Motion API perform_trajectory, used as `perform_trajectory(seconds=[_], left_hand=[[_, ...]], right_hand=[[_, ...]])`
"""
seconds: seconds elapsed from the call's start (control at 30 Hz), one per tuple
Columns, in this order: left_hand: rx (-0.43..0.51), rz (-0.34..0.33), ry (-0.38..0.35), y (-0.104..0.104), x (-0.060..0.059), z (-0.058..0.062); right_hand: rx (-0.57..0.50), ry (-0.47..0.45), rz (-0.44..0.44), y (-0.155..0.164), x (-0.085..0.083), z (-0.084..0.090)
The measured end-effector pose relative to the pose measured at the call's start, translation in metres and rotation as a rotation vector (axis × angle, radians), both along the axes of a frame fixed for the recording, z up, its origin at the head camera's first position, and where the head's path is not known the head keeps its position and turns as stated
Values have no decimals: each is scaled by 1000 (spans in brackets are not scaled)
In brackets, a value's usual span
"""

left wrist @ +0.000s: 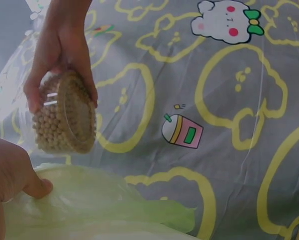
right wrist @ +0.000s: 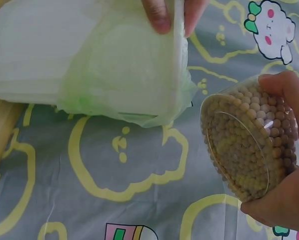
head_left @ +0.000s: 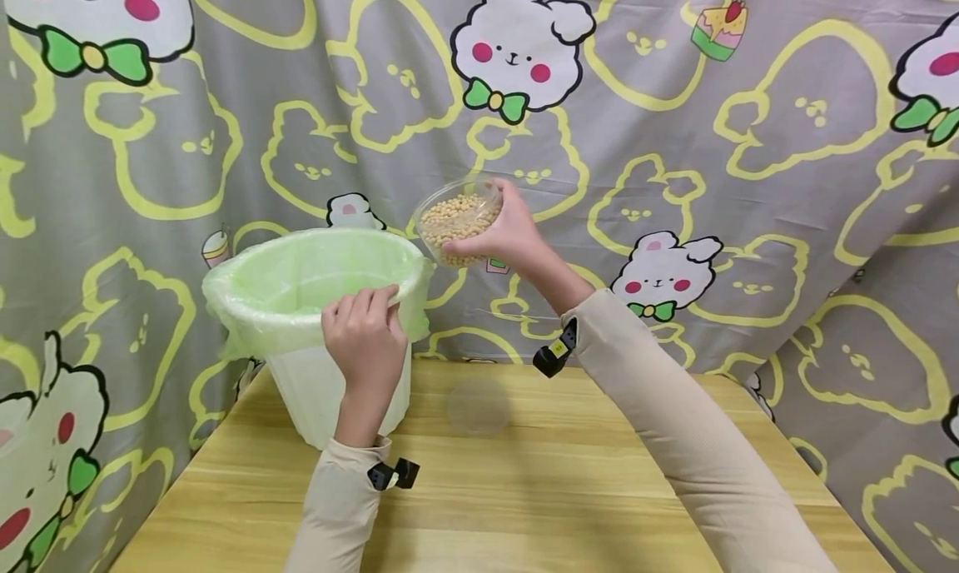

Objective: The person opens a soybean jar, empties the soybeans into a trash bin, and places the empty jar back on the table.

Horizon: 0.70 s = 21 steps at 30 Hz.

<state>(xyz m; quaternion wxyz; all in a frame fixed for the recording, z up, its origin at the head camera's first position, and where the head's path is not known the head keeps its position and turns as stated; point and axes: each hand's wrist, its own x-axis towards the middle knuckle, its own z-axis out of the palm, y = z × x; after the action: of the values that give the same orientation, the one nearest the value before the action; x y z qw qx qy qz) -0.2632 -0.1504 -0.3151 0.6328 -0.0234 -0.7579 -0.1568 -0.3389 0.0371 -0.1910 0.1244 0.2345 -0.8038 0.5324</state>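
my right hand (head_left: 504, 238) grips a tilted clear cup of beans (head_left: 457, 220) just right of the green-lined white bin (head_left: 315, 306), whose near rim my left hand (head_left: 365, 340) pinches.

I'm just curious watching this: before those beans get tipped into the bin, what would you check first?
1. Right hand grips the clear bowl of beans: ok.
2. Left hand holds the bin rim: ok.
3. Green liner folded over the rim, mouth open: ok.
4. Bowl over the bin's mouth: not ok, it is beside the rim.
5. Beans all in the bowl, none spilled: ok.
6. Bin's inside is bare: cannot tell.
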Motion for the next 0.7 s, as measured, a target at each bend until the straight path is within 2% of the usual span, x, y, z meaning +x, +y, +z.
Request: perform_trajectory(seconds=[0.17,0.43,0.7], left_hand=[[0,-3,-1,0,0,0],[2,-12,-4,0,0,1],[8,-14,1,1,-1,0]], right_hand=[[82,51,6,-6,-6,2],[261,182,-43,-18,-7,4],[368,202,-83,-25,-4,2]])
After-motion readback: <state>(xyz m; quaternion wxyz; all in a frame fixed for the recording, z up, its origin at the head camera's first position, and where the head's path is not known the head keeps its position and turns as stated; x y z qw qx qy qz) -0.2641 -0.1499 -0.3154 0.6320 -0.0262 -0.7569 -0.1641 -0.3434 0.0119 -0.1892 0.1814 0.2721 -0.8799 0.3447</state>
